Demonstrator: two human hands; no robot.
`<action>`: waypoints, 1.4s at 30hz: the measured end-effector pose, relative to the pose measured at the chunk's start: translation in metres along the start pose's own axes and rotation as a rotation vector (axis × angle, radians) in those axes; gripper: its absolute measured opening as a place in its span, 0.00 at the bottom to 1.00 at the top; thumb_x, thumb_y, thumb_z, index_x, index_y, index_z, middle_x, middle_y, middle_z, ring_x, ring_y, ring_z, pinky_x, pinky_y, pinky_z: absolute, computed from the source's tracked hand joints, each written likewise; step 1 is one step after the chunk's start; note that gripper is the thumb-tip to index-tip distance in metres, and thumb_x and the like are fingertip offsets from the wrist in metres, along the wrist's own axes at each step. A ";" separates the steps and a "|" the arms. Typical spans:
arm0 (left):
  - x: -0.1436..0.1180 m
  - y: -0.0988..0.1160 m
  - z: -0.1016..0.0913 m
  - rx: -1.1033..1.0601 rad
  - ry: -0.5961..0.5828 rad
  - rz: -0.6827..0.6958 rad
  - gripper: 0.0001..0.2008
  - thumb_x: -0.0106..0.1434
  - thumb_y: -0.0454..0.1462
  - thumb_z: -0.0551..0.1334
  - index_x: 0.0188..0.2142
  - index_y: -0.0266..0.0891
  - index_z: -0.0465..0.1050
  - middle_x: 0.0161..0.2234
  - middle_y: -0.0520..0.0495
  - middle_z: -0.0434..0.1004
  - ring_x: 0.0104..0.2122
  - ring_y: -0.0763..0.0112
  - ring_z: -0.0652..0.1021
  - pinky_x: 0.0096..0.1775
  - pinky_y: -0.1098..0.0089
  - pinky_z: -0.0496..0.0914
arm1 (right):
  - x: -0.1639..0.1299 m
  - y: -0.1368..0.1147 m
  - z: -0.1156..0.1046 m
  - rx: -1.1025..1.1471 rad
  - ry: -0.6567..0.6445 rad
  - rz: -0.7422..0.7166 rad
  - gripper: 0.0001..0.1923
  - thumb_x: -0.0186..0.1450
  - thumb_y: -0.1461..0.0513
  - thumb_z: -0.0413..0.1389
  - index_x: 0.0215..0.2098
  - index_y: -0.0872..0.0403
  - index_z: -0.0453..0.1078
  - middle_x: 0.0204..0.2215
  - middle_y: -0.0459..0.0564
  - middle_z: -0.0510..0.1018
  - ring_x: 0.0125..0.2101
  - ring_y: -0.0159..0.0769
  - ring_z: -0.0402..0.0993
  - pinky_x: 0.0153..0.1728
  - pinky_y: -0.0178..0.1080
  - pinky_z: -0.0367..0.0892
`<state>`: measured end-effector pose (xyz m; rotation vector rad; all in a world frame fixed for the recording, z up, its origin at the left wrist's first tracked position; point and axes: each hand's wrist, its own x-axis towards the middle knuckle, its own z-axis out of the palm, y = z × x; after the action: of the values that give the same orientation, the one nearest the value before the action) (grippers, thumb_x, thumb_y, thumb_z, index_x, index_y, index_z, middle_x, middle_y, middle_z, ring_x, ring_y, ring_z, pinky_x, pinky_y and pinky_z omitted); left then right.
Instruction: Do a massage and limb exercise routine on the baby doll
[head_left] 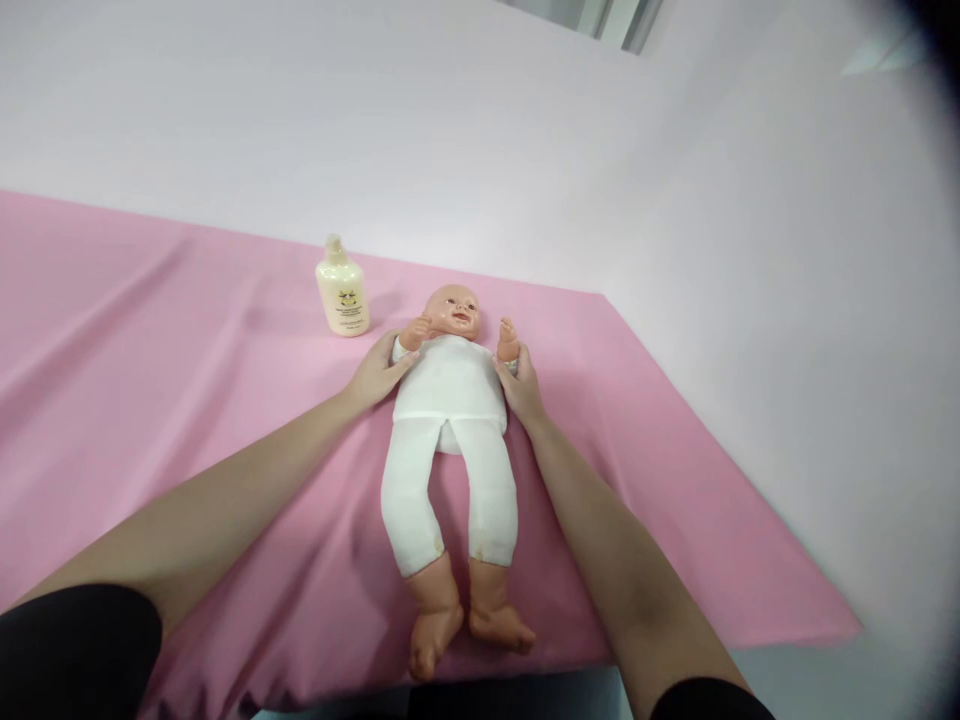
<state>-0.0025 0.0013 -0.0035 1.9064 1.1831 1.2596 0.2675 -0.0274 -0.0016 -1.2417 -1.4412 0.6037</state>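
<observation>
Hold step, looks like — left hand point(381, 372) and right hand point(523, 388) cupped round doll point(451, 382), 1 per side. Next move likely calls for even grip — no twist.

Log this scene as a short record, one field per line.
Doll: on its back, head away from the person, feet toward the person; white torso and legs, bare feet
Left hand: at the doll's side by one arm, thumb on the front
Right hand: at the opposite side, likewise by an arm
Bottle: pale, upright, left of the doll's head, touched by neither hand
Cloth: pink, creased, under doll and bottle
Sleeves: black
</observation>
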 end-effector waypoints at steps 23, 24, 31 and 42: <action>0.000 0.001 -0.001 0.015 -0.004 -0.009 0.30 0.65 0.57 0.60 0.55 0.37 0.69 0.53 0.38 0.78 0.50 0.52 0.78 0.53 0.54 0.73 | 0.000 0.002 0.000 0.005 0.003 -0.005 0.21 0.63 0.49 0.57 0.50 0.49 0.67 0.48 0.53 0.80 0.49 0.46 0.76 0.54 0.49 0.71; 0.000 0.001 0.000 0.015 -0.003 -0.007 0.30 0.65 0.57 0.60 0.55 0.37 0.68 0.53 0.38 0.78 0.50 0.52 0.78 0.54 0.54 0.73 | 0.001 0.003 0.000 0.003 0.002 -0.006 0.21 0.63 0.49 0.57 0.50 0.50 0.67 0.48 0.54 0.80 0.49 0.46 0.76 0.54 0.49 0.71; 0.000 0.004 0.000 0.087 -0.030 0.119 0.26 0.66 0.53 0.60 0.54 0.37 0.70 0.53 0.38 0.79 0.51 0.52 0.78 0.55 0.53 0.71 | 0.004 0.009 0.002 -0.099 -0.073 -0.144 0.24 0.63 0.51 0.58 0.56 0.50 0.68 0.54 0.55 0.79 0.54 0.47 0.75 0.61 0.53 0.66; 0.001 0.002 0.000 0.204 -0.076 0.198 0.25 0.66 0.54 0.58 0.52 0.37 0.72 0.51 0.37 0.79 0.50 0.50 0.76 0.56 0.50 0.68 | 0.006 0.012 0.001 -0.143 -0.099 -0.169 0.25 0.63 0.51 0.58 0.57 0.50 0.70 0.54 0.55 0.80 0.54 0.48 0.75 0.61 0.53 0.66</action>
<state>-0.0018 0.0016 -0.0012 2.2473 1.1433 1.1912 0.2716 -0.0180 -0.0096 -1.1988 -1.6775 0.4595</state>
